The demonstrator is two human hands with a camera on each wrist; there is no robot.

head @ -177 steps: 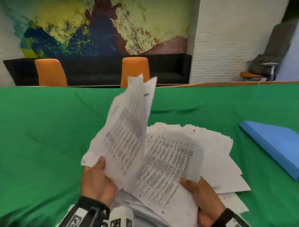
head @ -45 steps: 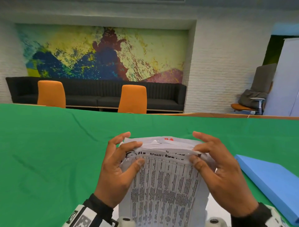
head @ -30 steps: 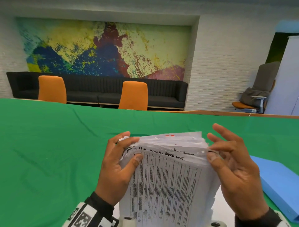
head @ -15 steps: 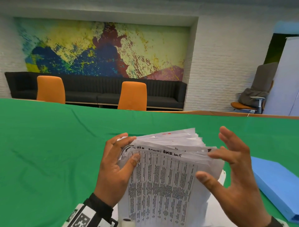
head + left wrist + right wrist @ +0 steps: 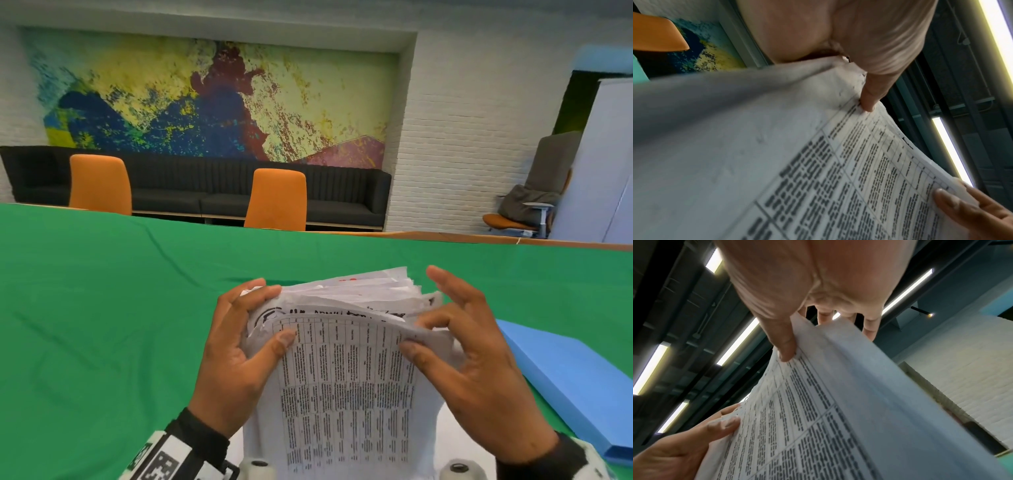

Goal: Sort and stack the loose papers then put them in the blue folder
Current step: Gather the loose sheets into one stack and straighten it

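Note:
A thick stack of printed papers [image 5: 346, 377] stands upright on its lower edge in front of me, the front sheet covered in a table of text. My left hand [image 5: 236, 346] grips the stack's left top corner, thumb on the front sheet and fingers curled over the top edge. My right hand [image 5: 459, 356] holds the right top corner, thumb pressed on the front sheet [image 5: 818, 402] and fingers behind the fanned upper edges. The left wrist view shows my left thumb on the sheet [image 5: 818, 170]. The blue folder [image 5: 575, 383] lies shut on the table to the right of the stack.
A green cloth covers the table [image 5: 102, 308]. Two orange chairs [image 5: 275, 198] stand behind its far edge before a black sofa [image 5: 191, 192]. A white sheet [image 5: 455, 442] lies flat under the stack at the near edge.
My right hand has come back onto the stack's right top corner after lifting off it half a second ago. The left hand has kept its grip; the stack's top edges are still fanned.

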